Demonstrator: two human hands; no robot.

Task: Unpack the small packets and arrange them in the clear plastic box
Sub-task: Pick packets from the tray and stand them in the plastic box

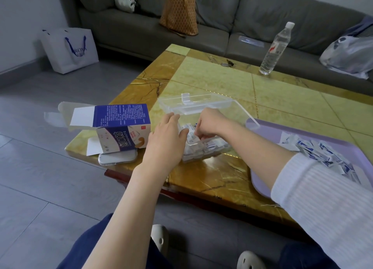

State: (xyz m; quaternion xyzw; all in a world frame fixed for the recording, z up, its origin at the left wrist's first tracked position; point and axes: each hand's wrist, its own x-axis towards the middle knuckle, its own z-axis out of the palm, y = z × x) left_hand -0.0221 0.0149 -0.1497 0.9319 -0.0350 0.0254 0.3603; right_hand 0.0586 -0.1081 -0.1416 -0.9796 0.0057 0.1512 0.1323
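Closest to me are my knees in dark blue trousers [96, 246] and my pale clogs [159, 236] on the grey floor.

Across the back runs a grey sofa [232, 16]. On its seat are a brown tote bag [179, 16] and, at the right end, a filled plastic bag [347, 54]. A white paper shopping bag [70, 50] stands on the floor by the sofa's left end.

Before me stands the yellow marble table [222, 81]. A lilac tray [260, 180] lies at the table's near right corner, with a loose heap of small packets [323, 153] on it, white with blue print.

The clear plastic box [201, 155] sits near the table's near edge, just left of the tray, with its lid [195, 103] lying open beyond it. More of the packets are packed inside.

An opened blue and white carton [121, 125] lies at the near left corner, resting partly on a phone [118, 157]. A water bottle [275, 48] stands at the far edge.

My left hand [167, 139] rests against the box's left end, fingers straight and gripping nothing. My right hand [210, 123] reaches into the box from above, fingers curled down among the packets there. Whether they pinch one or only press on them I cannot tell.
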